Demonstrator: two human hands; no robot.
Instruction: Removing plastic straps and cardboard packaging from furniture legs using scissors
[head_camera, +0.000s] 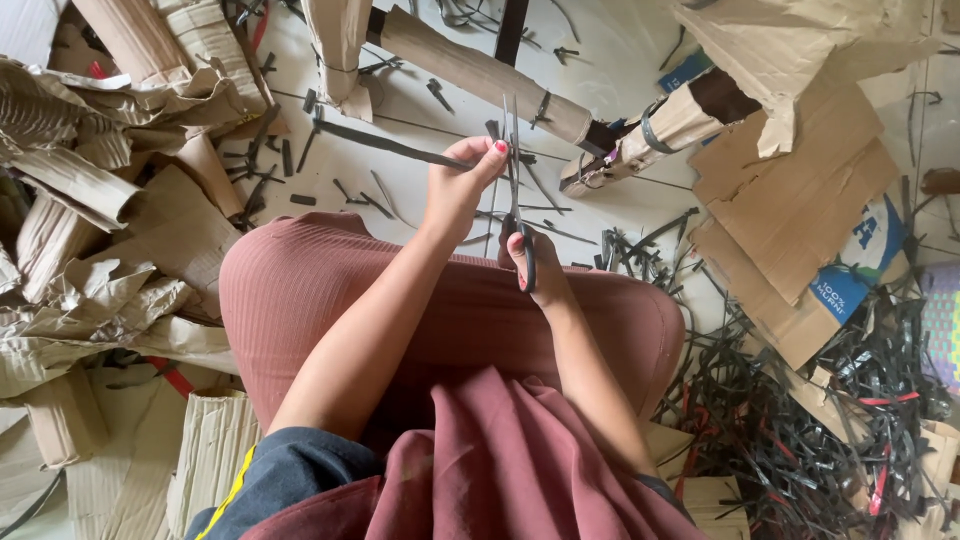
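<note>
Head view: a long, thin black plastic strap (400, 147), judged light, limp and slippery, is pinched near its end by the left hand (455, 190) above the lap, while black-handled steel scissors (515, 195) are gripped by the right hand (535, 265).

Blue-and-white printed cardboard piece (862, 262) at right, under brown sheets; small blue label (686, 70) above
</note>
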